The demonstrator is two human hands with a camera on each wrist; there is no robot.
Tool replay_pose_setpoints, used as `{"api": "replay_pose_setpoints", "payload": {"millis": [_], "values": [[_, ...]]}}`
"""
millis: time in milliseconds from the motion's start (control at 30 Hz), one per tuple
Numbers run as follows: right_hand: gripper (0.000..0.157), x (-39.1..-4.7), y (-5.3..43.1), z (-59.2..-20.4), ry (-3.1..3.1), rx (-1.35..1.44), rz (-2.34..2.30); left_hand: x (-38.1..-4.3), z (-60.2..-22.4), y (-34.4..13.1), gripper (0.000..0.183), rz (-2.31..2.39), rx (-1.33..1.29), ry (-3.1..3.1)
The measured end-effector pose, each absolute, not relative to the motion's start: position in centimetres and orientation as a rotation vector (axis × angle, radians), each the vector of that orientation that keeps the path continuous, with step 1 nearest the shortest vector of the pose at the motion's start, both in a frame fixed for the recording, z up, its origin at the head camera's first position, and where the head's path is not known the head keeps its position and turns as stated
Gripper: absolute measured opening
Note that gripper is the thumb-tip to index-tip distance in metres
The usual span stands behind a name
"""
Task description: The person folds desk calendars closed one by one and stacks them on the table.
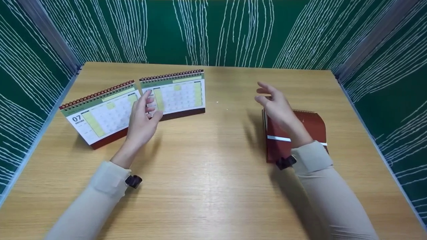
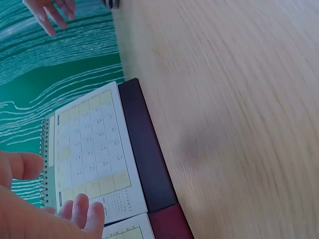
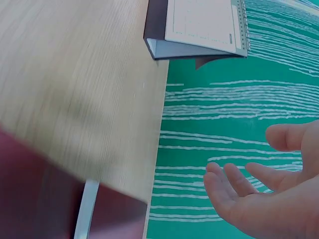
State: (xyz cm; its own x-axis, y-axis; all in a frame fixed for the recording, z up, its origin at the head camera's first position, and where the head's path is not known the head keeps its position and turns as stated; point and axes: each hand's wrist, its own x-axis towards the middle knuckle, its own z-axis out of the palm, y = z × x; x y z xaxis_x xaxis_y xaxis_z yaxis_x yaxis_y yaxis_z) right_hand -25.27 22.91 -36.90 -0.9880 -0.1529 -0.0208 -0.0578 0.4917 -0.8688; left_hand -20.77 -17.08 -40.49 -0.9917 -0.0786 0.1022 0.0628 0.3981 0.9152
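Note:
Two spiral-bound desk calendars stand like tents side by side on the left of the table: a left calendar (image 1: 108,116) with "07" on its page, and a right calendar (image 1: 183,95). My left hand (image 1: 141,121) hovers in front of where they meet, fingers loosely bent, holding nothing; it overlaps both pages in the head view. On the right lies a dark red spiral-bound stack of calendars (image 1: 313,128) with a white band across it. Over its upper left part is my right hand (image 1: 277,106), also holding nothing, thumb and fingers apart. My forearm partly hides the stack.
The wooden table (image 1: 206,173) has a back edge against a green wall (image 1: 160,33) with wavy white lines, and similar walls rise at both sides. A dark strap-mounted device (image 1: 134,181) sits at my left wrist, another (image 1: 286,162) at my right.

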Motion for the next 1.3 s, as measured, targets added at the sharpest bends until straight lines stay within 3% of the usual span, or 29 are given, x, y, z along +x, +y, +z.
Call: {"api": "replay_pose_setpoints", "payload": {"millis": [433, 1300], "values": [[0.059, -27.3, 18.2, -36.1, 2.525, -0.251, -1.552, -20.2, -41.0, -17.6, 0.077, -1.664, 0.098, -2.493], [0.061, -31.0, 10.6, -34.9, 2.339, -0.102, -1.590, -20.5, -42.5, -17.0, 0.089, -1.688, 0.211, -2.466]]}}
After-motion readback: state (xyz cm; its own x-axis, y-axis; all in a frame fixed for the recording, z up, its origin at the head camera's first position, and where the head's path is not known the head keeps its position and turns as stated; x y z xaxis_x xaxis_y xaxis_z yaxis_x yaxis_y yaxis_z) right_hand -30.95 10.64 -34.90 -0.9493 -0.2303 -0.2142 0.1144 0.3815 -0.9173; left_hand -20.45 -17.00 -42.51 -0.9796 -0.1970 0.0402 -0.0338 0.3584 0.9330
